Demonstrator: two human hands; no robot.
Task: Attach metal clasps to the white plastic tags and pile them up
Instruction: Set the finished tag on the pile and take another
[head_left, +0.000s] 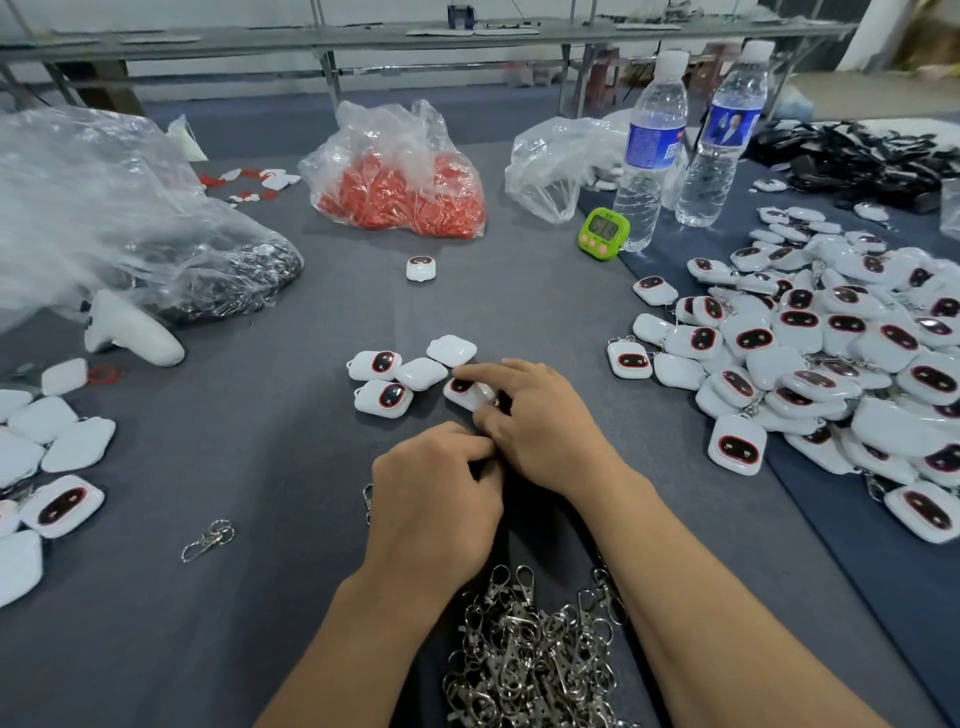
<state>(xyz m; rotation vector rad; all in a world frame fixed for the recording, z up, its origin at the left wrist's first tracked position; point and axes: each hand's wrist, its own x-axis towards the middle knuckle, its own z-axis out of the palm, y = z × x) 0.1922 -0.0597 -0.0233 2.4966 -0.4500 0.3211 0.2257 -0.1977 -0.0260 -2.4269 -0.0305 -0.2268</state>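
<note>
Fingers of right hand (535, 423) pinch glossy rounded white tag (467, 396); left hand (436, 499) curled, contents hidden.

Left hand (436, 499) curled, touching right hand (535, 421) — which pinches a white tag (466, 391).

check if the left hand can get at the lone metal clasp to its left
Probably yes: the lone metal clasp lies on bare cloth with nothing between it and the left hand, though that hand looks occupied.

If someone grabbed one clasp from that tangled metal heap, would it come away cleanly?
Probably not: the metal clasps lie interlaced, so neighbours would likely drag along. Each looks rigid and thin, probably light. Flat shapes, so rolling seems unlikely.
</note>
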